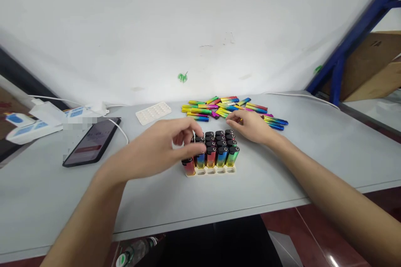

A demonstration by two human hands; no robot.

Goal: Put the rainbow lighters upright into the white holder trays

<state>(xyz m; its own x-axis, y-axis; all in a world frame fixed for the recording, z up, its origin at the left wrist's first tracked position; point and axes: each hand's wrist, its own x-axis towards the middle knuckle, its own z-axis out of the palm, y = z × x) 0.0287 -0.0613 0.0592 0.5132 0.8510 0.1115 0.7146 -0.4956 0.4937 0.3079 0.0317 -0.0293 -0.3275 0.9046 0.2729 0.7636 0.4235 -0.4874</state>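
Note:
A cream slotted tray (211,172) stands near the middle of the table, with rows of upright lighters (222,157) in it. They have black tops and shiny red, blue and green bodies. In the front row, a red lighter (189,167) fills the leftmost slot; the slots right of it hold nothing. My left hand (169,146) hovers at the tray's left side, thumb and forefinger apart, hiding some lighters behind it. Behind the tray, my right hand (250,124) reaches to the loose lighter pile (213,107), fingers bent together; what they grip is hidden.
A second, white slotted tray (153,112) lies toward the wall. Left are a phone (94,142), a white cable and a power strip (34,127). A blue metal frame (338,71) and cardboard boxes (369,62) are at right. Below the table edge is a bottle (136,252).

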